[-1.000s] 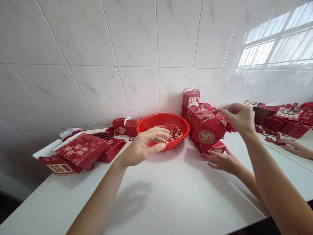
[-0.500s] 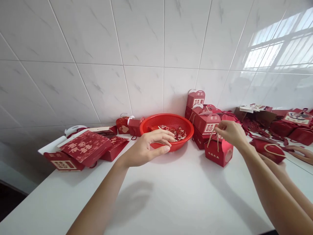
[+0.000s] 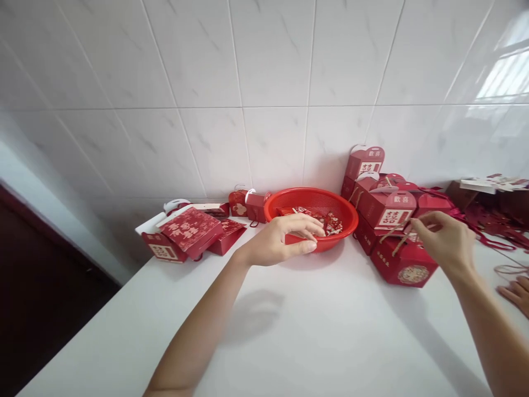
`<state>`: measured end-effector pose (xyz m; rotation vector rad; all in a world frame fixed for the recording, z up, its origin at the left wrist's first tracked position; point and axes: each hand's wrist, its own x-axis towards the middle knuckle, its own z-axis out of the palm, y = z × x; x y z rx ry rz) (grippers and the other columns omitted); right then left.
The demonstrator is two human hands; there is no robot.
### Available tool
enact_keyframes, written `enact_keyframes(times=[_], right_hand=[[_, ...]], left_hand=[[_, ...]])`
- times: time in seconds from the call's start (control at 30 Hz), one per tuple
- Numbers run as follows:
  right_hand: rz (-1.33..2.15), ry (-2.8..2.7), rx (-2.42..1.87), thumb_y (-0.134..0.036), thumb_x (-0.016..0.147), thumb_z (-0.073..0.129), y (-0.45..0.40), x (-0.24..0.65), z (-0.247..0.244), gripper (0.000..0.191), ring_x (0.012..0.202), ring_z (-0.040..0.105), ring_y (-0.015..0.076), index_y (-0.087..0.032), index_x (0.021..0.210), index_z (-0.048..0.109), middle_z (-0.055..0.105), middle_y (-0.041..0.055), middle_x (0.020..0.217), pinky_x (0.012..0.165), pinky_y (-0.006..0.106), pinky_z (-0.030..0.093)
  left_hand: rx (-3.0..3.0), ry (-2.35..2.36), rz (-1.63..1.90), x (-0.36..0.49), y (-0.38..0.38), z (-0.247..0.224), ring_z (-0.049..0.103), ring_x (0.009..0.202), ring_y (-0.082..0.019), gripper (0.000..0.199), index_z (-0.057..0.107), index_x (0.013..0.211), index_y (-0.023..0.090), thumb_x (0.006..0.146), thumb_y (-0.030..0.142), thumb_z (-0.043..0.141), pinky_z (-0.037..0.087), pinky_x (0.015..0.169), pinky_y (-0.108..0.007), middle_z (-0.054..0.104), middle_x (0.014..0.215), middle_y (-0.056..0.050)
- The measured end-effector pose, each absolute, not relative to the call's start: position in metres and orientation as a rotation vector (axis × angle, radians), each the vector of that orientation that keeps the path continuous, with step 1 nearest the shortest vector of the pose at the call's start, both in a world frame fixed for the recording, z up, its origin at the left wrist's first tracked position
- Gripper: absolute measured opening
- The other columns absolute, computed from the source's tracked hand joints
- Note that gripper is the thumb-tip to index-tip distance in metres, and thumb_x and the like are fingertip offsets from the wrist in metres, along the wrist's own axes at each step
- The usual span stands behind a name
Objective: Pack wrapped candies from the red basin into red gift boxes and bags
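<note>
My left hand (image 3: 283, 238) hovers in front of a red plastic colander (image 3: 281, 199), its fingers curved and apart with nothing between them. Inside the colander lie red wrapped candies (image 3: 333, 223). With fingertips pinched together, my right hand (image 3: 448, 242) grips the twine handle of a red gift box (image 3: 384, 263). That box is tilted beside the stacked boxes and shows a round gold emblem on one side. Whether its base touches the table is hard to tell. Right behind it stands a red box with a white character panel (image 3: 397, 216).
On the left lies a pile of red boxes (image 3: 190, 229), some tipped over. Two small boxes (image 3: 255, 207) stand against the tiled wall. At the far right are a heap of red ribbons and boxes (image 3: 496, 215) and another person's hand (image 3: 516, 295) on the white table (image 3: 306, 331).
My view has swung left, so everything sits further right. The held gift box has turned, bringing its emblem side into sight. Another person's red bag with a twine handle has left view.
</note>
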<state>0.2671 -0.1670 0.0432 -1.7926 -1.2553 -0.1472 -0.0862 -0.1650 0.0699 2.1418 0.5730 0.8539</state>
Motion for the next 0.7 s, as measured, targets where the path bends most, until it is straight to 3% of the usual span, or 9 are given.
enact_keyframes(times=[0.17,0.33,0.5,0.6,0.7], right_hand=[[-0.166,-1.252,-1.709,-0.054,0.067,0.056,-0.168,0.265,0.034,0.024,0.063,0.062,0.0361,-0.031,0.060,0.053,0.055,0.0057,0.055,0.061,0.049,0.043],[-0.210,-1.344,-1.726,-0.057,0.070,0.057,-0.166,0.272,0.026,0.026,0.065,0.061,0.0364,-0.033,0.060,0.052,0.055,0.0063,0.059,0.059,0.050,0.043],[-0.384,-1.390,-1.669,-0.060,0.077,0.051,-0.159,0.265,0.026,0.026,0.103,0.060,0.0445,-0.034,0.072,0.053,0.061,0.0115,0.079,0.084,0.061,0.046],[-0.440,-1.449,-1.527,-0.057,0.080,0.051,-0.153,0.245,0.030,0.028,0.112,0.059,0.0434,-0.031,0.084,0.060,0.066,0.0145,0.097,0.096,0.062,0.043],[-0.408,-1.554,-1.377,-0.055,0.083,0.054,-0.147,0.214,0.029,0.033,0.116,0.059,0.0406,-0.026,0.097,0.064,0.066,0.0161,0.113,0.098,0.059,0.045]], left_hand=[[2.252,0.687,0.969,-0.098,-0.161,0.078,0.061,0.122,-0.024,0.022,0.073,0.108,0.020,0.089,0.029,0.066,0.050,0.104,-0.038,0.064,0.131,-0.009],[2.350,1.295,1.252,-0.146,-0.146,0.091,0.054,0.129,-0.024,0.027,0.070,0.113,0.021,0.089,0.028,0.061,0.039,0.114,-0.039,0.060,0.136,-0.007],[1.962,2.135,1.439,-0.202,-0.129,0.092,0.046,0.137,-0.028,0.040,0.063,0.124,0.018,0.086,0.026,0.060,0.032,0.119,-0.042,0.055,0.139,-0.012],[1.640,2.430,1.438,-0.225,-0.125,0.089,0.041,0.140,-0.032,0.047,0.059,0.131,0.015,0.086,0.029,0.060,0.032,0.119,-0.043,0.052,0.141,-0.018],[1.323,2.636,1.371,-0.244,-0.123,0.081,0.038,0.141,-0.037,0.053,0.055,0.136,0.017,0.087,0.037,0.059,0.033,0.115,-0.055,0.044,0.148,-0.022]])
